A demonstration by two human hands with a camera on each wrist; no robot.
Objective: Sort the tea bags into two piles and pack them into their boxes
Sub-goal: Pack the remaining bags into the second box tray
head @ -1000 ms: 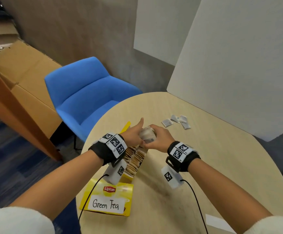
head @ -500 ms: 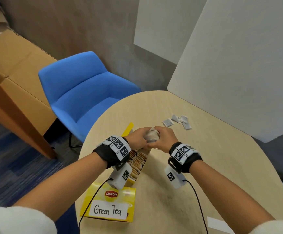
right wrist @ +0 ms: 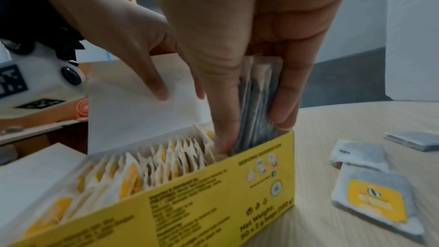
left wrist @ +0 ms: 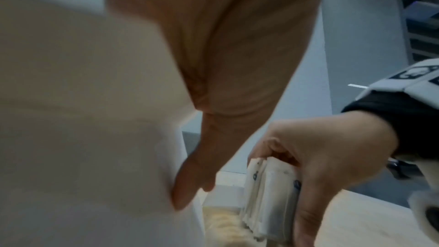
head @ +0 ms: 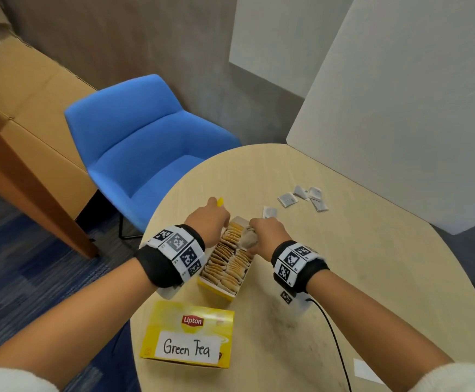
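Head view: hands that half a second earlier had met above the box had separated. The right hand (head: pixel 261 233) had carried its stack of tea bags (head: pixel 248 239) down to the far end of the open box (head: pixel 225 264), near the surface's left edge; the left hand (head: pixel 209 219) had shifted to the lid side. Packing of this pile was judged nearly complete, with loose tea bags (head: pixel 304 197) still lying toward the far edge.

Left wrist view: the right hand's grip (left wrist: pixel 316 172) was curled round the upright stack (left wrist: pixel 268 194).

Right wrist view: thumb and fingers (right wrist: pixel 285 89) clamped the stack, its lower edge inside the box; the left hand (right wrist: pixel 133 44), fingers extended, pressed back the white lid flap (right wrist: pixel 133 117).
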